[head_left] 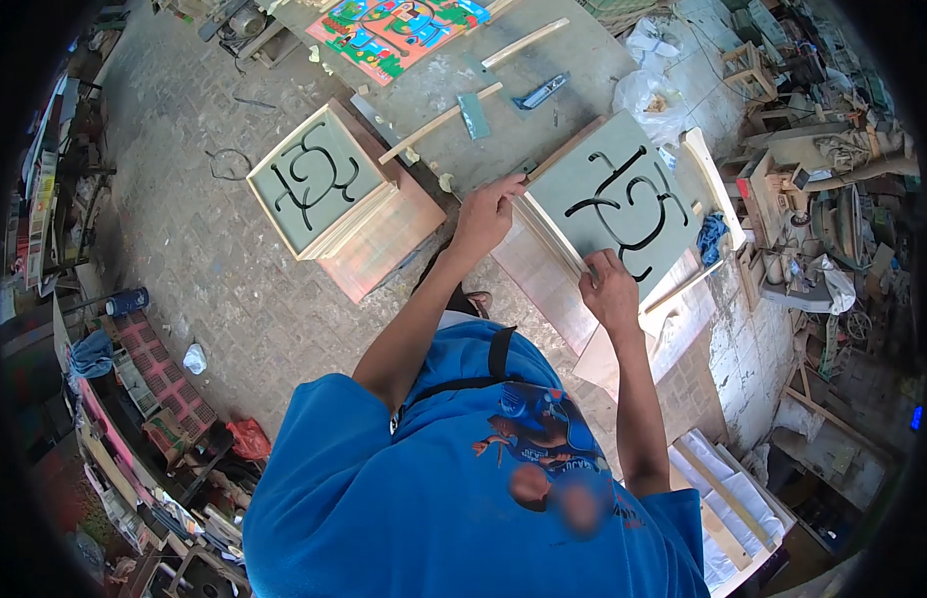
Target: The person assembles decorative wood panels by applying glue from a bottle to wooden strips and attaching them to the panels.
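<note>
A grey-green board (579, 185) with black curved lines lies on the work table in front of me. Along its near edge runs a thin pale wooden strip (551, 233). My left hand (487, 213) grips the strip's far end, at the board's corner. At the other end, my right hand (611, 287) pinches the strip with bent fingers against the board's edge. Both fingertips partly hide the strip's ends. To the left, a similar board (302, 231) with a pale wooden frame rests on top of a stack.
A blue cutter (543, 91), a green flat piece (473, 116) and a wooden stick (438, 124) lie on the table (423, 98). Beyond them is a colourful painted board (401, 36). Plastic bags (651, 100) and wood pieces crowd the right side.
</note>
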`<action>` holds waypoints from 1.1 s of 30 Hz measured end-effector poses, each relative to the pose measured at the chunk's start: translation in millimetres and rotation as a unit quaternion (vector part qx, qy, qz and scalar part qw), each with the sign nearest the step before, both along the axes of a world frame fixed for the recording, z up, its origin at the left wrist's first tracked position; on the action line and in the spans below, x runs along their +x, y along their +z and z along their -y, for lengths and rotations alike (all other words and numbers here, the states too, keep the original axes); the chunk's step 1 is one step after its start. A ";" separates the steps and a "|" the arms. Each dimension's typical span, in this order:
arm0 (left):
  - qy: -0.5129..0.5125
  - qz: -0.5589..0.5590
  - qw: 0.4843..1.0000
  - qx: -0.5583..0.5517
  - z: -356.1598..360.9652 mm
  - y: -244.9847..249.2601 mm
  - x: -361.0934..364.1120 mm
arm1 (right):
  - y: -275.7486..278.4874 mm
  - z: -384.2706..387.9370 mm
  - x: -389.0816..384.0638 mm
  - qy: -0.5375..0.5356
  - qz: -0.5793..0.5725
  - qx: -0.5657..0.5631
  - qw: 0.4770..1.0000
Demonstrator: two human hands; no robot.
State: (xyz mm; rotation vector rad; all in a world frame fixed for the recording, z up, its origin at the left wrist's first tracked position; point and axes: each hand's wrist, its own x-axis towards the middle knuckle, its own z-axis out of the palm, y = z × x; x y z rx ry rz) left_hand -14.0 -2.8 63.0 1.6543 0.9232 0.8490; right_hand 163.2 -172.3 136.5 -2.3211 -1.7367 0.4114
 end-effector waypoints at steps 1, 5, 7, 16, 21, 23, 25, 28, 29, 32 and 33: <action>-0.002 -0.005 1.000 -0.004 0.2 0.1 -0.2 | -0.5 0.4 0.2 0.000 -0.001 0.000 1.000; 0.002 -0.002 1.000 -0.003 0.6 2.2 0.0 | 1.0 -0.2 -0.5 0.002 -0.001 -0.001 1.000; -0.003 -0.012 1.000 -0.013 0.5 0.4 0.2 | 1.1 -0.3 -0.9 0.001 0.000 -0.004 1.000; -0.002 -0.003 1.000 -0.015 0.9 0.3 0.2 | 0.2 -0.5 -1.0 0.006 0.002 -0.001 1.000; 0.003 -0.020 1.000 -0.011 0.8 -4.3 1.3 | -0.8 -1.3 -1.0 0.004 0.007 -0.009 1.000; 0.005 -0.023 1.000 -0.014 1.4 -4.8 1.4 | 0.6 -1.7 -2.0 0.002 0.007 -0.011 1.000; 0.006 -0.015 1.000 -0.021 1.2 -4.2 1.2 | 1.0 -2.1 -2.2 0.002 0.006 -0.011 1.000; 0.012 -0.013 1.000 -0.012 1.2 -6.9 2.2 | -0.2 -1.8 -2.5 0.004 0.008 -0.008 1.000; 0.011 -0.013 1.000 -0.012 0.9 -8.0 3.0 | -0.6 -1.5 -2.1 0.006 0.011 -0.006 1.000; 0.021 -0.006 1.000 -0.013 0.9 -8.8 3.2 | -1.5 -1.0 -1.3 0.008 0.005 -0.001 1.000; 0.022 -0.010 1.000 -0.012 1.0 -8.3 3.1 | -2.3 -0.8 -0.8 0.007 0.005 -0.001 1.000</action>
